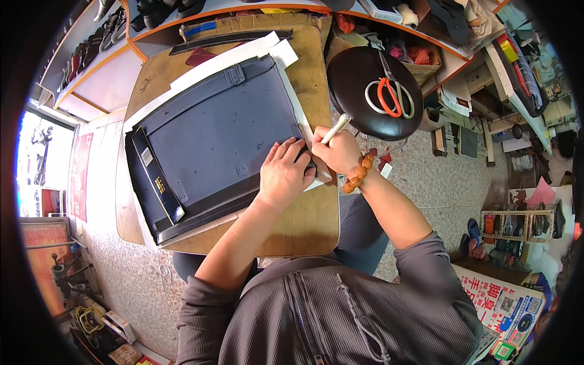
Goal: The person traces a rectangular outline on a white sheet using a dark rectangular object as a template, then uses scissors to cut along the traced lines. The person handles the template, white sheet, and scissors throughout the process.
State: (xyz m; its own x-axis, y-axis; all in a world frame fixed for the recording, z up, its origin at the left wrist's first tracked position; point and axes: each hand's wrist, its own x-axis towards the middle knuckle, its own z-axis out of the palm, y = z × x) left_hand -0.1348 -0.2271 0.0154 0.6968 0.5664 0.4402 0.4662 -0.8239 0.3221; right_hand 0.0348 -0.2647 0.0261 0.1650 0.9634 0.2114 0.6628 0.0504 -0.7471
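Observation:
A dark blue-grey leather-like panel point(225, 131) with a small tab near its top lies over white sheet material point(182, 79) on a wooden table. My left hand point(284, 172) lies on its lower right corner, fingers stretched out and pressing down. Close beside it, my right hand point(339, 149) is closed around a slim whitish pen-like tool point(336, 129), whose upper end points up and right. The tool's lower tip is hidden by my fingers. A long, flat black box point(157, 176) with gold marks rests on the panel's left side.
The wooden table point(304, 228) carries a dark strip point(237, 40) at its far edge. On a round dark stool point(365, 70) to the right lie scissors with an orange handle point(389, 97) and another metal-handled pair. Shelves with dark shoes point(109, 30) stand behind on the left.

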